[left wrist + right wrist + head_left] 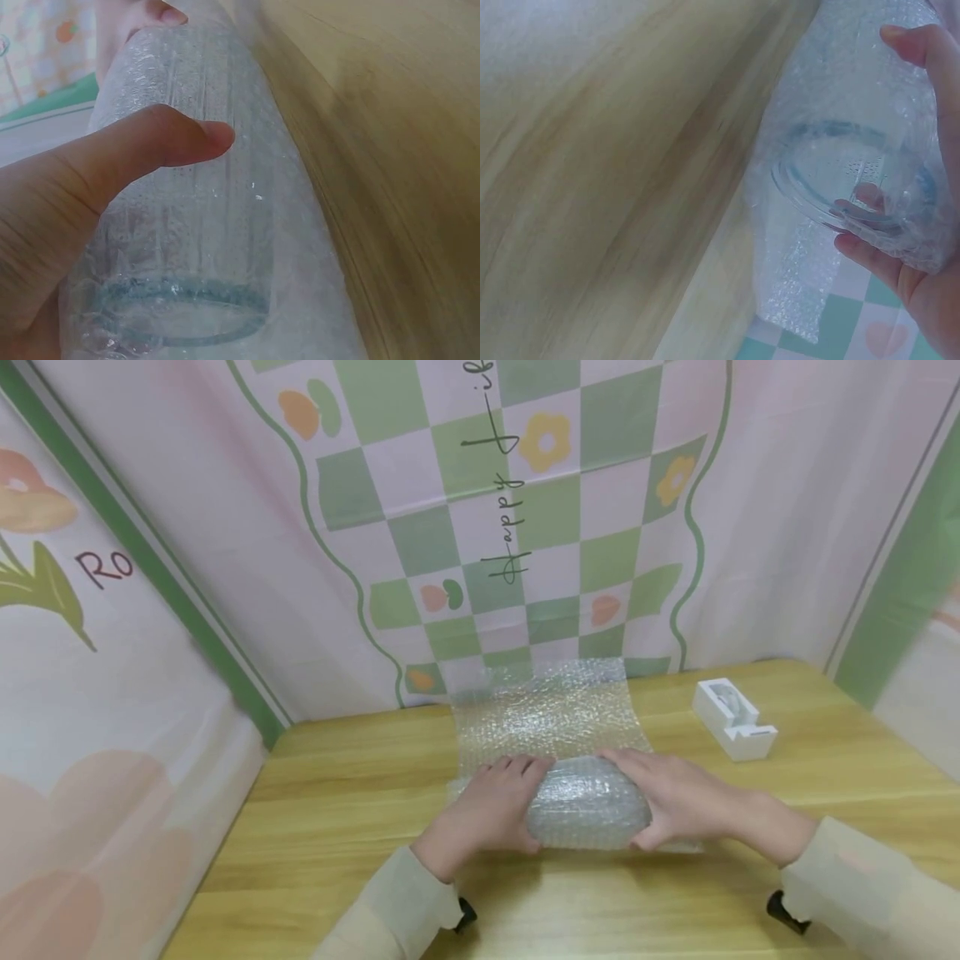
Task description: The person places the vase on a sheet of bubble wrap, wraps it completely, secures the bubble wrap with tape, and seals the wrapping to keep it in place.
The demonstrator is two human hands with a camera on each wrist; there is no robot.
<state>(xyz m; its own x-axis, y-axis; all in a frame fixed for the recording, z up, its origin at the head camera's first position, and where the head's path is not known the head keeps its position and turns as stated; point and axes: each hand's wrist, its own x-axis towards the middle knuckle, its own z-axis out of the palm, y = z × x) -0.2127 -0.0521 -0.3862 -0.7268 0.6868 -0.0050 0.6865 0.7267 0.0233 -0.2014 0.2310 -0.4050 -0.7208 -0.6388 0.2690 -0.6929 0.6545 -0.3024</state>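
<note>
A clear ribbed glass (202,232) lies on its side, rolled in bubble wrap (588,806), near the middle of the table. My left hand (491,806) grips the roll at its left end, with the thumb laid across the wrap in the left wrist view. At the other end, my right hand (682,797) holds the roll between thumb and fingers. The round rim (832,214) of the glass shows through the plastic in the right wrist view. Beyond the hands, a flat length of bubble wrap (551,718) stretches to the back edge.
A white tape dispenser (738,727) stands on the wooden table (337,827) at the back right. Behind the table hangs a green-and-white checked curtain (517,518), which the far end of the wrap reaches. More printed cloth (150,693) hangs at the left.
</note>
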